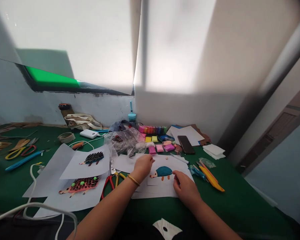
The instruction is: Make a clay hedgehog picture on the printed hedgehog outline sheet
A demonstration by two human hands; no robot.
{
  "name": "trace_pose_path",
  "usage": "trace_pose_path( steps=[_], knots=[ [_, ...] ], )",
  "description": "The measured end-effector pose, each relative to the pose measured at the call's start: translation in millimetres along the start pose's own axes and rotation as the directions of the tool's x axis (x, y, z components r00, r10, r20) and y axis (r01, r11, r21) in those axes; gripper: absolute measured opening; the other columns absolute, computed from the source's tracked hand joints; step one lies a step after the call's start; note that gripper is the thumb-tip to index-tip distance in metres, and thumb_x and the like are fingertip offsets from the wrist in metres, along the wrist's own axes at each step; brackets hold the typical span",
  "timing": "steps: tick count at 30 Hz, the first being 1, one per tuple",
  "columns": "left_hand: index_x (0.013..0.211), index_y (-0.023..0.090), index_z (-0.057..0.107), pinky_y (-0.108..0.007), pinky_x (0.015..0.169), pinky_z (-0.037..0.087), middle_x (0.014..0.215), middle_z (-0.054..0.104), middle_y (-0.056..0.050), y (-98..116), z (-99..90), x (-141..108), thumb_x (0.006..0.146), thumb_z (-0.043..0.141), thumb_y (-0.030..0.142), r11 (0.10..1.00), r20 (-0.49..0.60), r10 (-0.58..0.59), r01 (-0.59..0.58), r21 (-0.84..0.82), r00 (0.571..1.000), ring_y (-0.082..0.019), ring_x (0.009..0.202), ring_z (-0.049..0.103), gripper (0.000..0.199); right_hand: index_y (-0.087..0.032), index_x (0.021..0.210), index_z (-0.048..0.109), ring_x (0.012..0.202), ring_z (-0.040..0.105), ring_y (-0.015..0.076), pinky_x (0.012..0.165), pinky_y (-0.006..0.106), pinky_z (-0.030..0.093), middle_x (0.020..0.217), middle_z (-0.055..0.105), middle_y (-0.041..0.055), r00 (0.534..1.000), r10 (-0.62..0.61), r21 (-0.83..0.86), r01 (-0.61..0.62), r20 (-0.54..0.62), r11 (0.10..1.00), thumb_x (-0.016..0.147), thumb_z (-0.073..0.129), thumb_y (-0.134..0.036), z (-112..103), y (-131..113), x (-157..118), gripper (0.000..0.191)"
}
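Observation:
A hedgehog figure (pixel 164 171) with a blue body, pale face and orange-brown legs lies on white paper (pixel 162 191) in front of me. Just above and left of its head is my left hand (pixel 143 166), its fingertips pinched together. Whatever is between them, if anything, is too small to make out. My right hand (pixel 187 188) rests at the figure's rear, index fingertip stretched out to the blue edge and thumb a little apart. A tiny pinkish piece (pixel 166 158) sits on the paper above the figure.
Left lie a dark spiky hedgehog (pixel 93 158) and a pink one (pixel 83 185) on paper sheets, beside pliers (pixel 110 183). Behind are coloured clay packets (pixel 159 148), a plastic bag (pixel 125 141) and a phone (pixel 186 144). A yellow cutter (pixel 212 179) lies right; a white cable (pixel 32 180) crosses left.

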State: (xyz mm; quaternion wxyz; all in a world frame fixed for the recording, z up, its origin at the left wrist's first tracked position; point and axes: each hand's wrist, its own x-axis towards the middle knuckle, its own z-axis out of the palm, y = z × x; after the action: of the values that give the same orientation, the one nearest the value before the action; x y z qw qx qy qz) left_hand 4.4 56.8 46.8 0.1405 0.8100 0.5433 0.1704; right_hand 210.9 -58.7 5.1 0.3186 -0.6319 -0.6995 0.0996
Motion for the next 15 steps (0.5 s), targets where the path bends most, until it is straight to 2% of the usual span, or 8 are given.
trace_pose_path(
  steps=[4,6,7,10,15],
  knots=[
    [0.088,0.018,0.063,-0.025,0.063,0.044,0.078,0.068,-0.003,25,18.9,-32,0.098,0.039,0.042,0.961,0.071,0.040,-0.019,-0.277,0.997,-0.016,0.071,0.063,0.036,-0.021,0.104,0.064,0.085,0.062,0.0209,0.077,0.034,0.051,0.095,0.066,0.0072,0.995,-0.091,0.171,0.095,-0.029,0.981,0.094,0.044,-0.031,-2,-5,2,0.025],
    [0.081,0.017,0.060,-0.026,0.060,0.044,0.073,0.065,-0.002,36,28.6,-48,0.090,0.049,0.046,0.754,0.137,0.018,0.077,-0.652,0.990,-0.016,0.065,0.059,0.033,-0.022,0.095,0.066,0.082,0.060,0.0198,0.074,0.033,0.050,0.090,0.065,0.0059,0.989,-0.140,0.286,0.150,-0.055,0.946,0.094,0.050,-0.035,-3,-12,2,0.021],
    [0.077,0.017,0.059,-0.026,0.059,0.043,0.070,0.062,-0.001,40,32.1,-54,0.085,0.055,0.049,0.665,0.149,0.013,0.103,-0.740,0.989,-0.016,0.062,0.057,0.033,-0.022,0.091,0.066,0.080,0.059,0.0193,0.072,0.032,0.050,0.088,0.064,0.0052,0.985,-0.154,0.339,0.170,-0.074,0.925,0.093,0.052,-0.036,-3,-15,2,0.020],
    [0.072,0.018,0.057,-0.026,0.058,0.039,0.066,0.057,0.001,47,35.3,-65,0.077,0.062,0.056,0.488,0.173,0.004,0.150,-0.860,0.985,-0.015,0.060,0.052,0.040,-0.023,0.086,0.068,0.077,0.058,0.0184,0.071,0.031,0.050,0.083,0.062,0.0038,0.980,-0.154,0.458,0.195,-0.125,0.867,0.091,0.057,-0.036,-1,-25,0,0.017],
    [0.070,0.017,0.055,-0.025,0.058,0.034,0.062,0.053,0.002,50,27.6,-73,0.073,0.067,0.061,0.365,0.242,-0.036,0.238,-0.900,0.970,-0.013,0.060,0.048,0.046,-0.024,0.086,0.070,0.079,0.059,0.0182,0.073,0.031,0.050,0.083,0.062,0.0036,0.981,-0.159,0.533,0.196,-0.115,0.823,0.092,0.059,-0.033,1,-30,-3,0.016]
  ],
)
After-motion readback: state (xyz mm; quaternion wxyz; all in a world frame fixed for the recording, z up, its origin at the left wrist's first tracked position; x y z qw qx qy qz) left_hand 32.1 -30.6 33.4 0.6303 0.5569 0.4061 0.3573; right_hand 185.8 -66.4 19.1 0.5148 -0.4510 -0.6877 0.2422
